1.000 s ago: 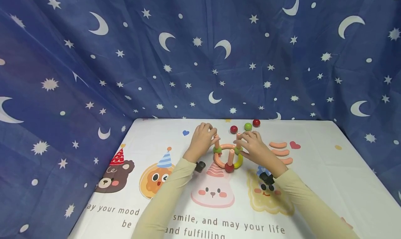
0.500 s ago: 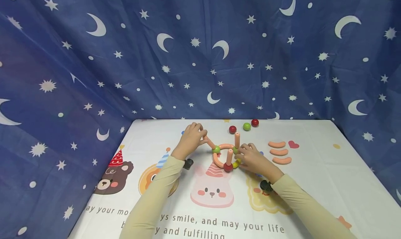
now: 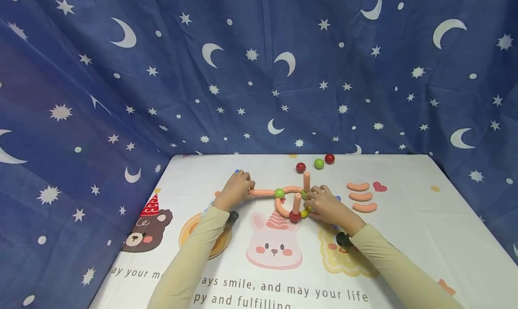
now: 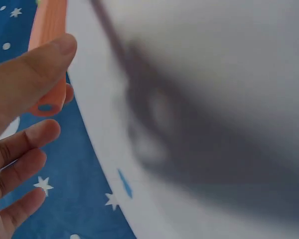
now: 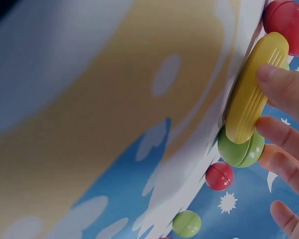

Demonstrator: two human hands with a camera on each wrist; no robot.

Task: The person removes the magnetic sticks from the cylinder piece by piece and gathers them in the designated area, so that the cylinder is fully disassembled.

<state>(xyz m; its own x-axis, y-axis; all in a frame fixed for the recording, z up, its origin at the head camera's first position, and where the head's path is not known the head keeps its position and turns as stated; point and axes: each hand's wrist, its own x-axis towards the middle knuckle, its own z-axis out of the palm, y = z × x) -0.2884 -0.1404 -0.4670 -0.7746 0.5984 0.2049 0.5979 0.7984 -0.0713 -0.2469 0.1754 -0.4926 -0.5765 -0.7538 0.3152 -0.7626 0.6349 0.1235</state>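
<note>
From my remote seat I'm seeing a blue curtain (image 3: 259, 75) with moons and stars hanging behind the white printed surface (image 3: 404, 210), where a toy ring (image 3: 282, 210) is sitting near the middle. The left hand (image 3: 234, 190) is pinching the outer end of a sideways orange stick (image 3: 262, 193), which is extending from the ring's left green ball (image 3: 279, 193). The right hand (image 3: 329, 207) is gripping the ring's yellow piece (image 5: 256, 89) with its thumb across the ridges. Two upright sticks (image 3: 306, 181) are standing on the ring, three curved orange pieces (image 3: 360, 196) are lying to its right, and three loose balls (image 3: 319, 163) are resting behind it.
</note>
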